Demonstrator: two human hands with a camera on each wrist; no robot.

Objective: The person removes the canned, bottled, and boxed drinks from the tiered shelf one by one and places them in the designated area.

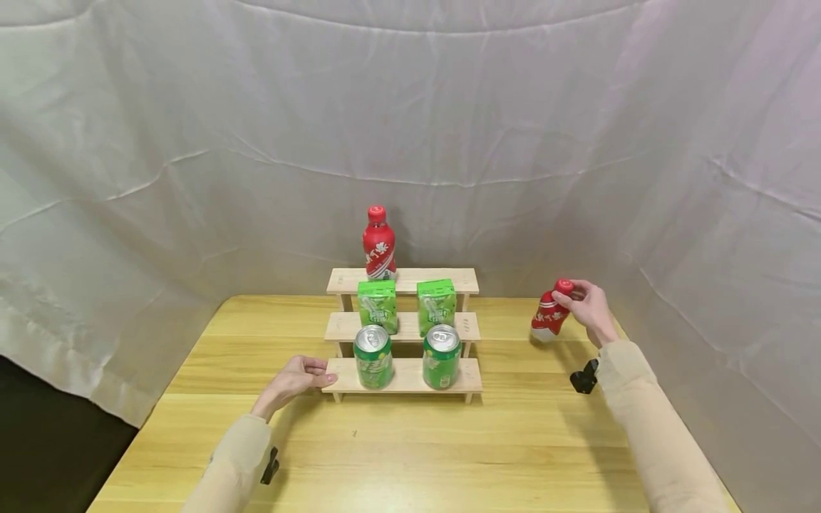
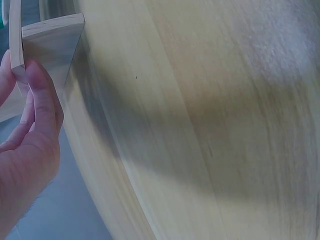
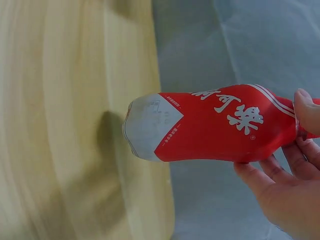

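My right hand (image 1: 591, 310) grips a red bottle (image 1: 549, 313) by its neck, at the right of the table. The bottle leans, its cap up toward my hand. In the right wrist view, the thumb and fingers wrap the neck of the bottle (image 3: 220, 125), and its pale base shows a shadow on the wood beside it. My left hand (image 1: 298, 381) pinches the left end of the lowest step of a wooden three-tier rack (image 1: 407, 379). From the left wrist view, thumb and fingers (image 2: 42, 95) lie on either side of the board's end (image 2: 16, 45).
Another red bottle (image 1: 379, 246) stands on the top step. Two green drink cartons (image 1: 377, 306) are on the middle step, and two green cans (image 1: 373, 360) on the lowest. The wooden table (image 1: 410, 449) is bordered by a grey curtain (image 1: 410, 142) behind and at the sides.
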